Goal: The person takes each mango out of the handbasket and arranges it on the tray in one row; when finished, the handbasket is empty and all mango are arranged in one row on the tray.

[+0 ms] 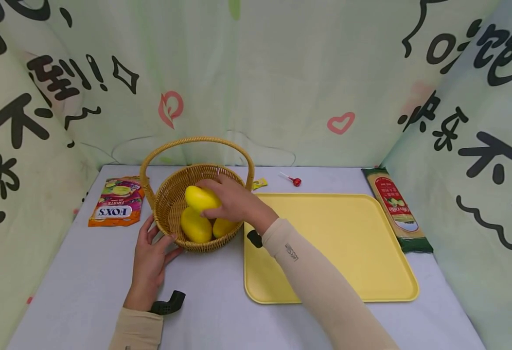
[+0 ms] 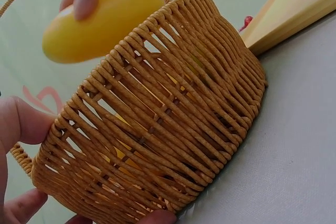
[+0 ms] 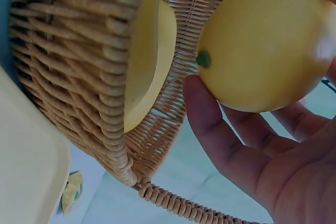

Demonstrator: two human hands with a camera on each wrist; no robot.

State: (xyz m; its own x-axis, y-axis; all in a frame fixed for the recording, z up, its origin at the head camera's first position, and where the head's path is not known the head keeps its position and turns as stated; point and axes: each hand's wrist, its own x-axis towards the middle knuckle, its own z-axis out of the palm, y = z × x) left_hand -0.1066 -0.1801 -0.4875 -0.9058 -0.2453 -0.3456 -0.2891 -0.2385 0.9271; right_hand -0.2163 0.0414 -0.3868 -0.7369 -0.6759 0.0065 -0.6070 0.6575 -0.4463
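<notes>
A round wicker basket with a tall arched handle stands at the left middle of the table. Yellow mangoes lie inside it. My right hand grips another mango, held above the others at rim height. In the right wrist view, this mango shows a small green stem end, with the fingers curled against its side. My left hand holds the near left side of the basket. The left wrist view has its thumb on the rim and fingertips low against the woven wall.
Right of the basket lies a yellow tray. An orange-purple candy bag is at the left, and a green-ended packet lies along the tray's right edge. A red lollipop and small yellow wrapper sit behind the tray.
</notes>
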